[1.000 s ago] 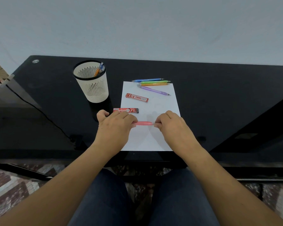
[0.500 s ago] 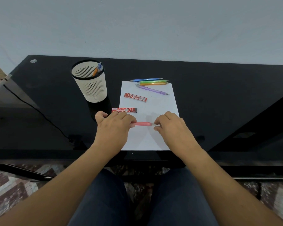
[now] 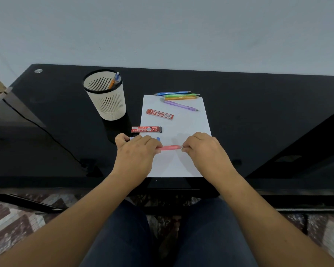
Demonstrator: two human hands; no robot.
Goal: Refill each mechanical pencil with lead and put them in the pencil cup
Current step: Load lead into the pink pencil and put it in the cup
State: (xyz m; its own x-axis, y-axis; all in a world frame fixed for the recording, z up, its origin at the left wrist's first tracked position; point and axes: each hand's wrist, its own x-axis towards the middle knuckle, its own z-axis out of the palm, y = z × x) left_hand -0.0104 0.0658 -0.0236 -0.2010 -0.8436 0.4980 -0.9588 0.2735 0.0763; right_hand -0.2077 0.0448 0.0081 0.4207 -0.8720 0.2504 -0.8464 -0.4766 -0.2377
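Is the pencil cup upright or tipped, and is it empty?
The pencil cup stands upright on the desk. Not empty: an orange pencil and a blue pencil lean inside it.

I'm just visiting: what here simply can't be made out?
All in the head view:
- Ends of the pink pencil: covered by the left hand and right hand holding it.
- The blue-ended thing: mostly behind the left hand's fingers.
- Lower parts of the pencils in the cup: hidden by its wall.
- Small print on the lead case: too small to read.
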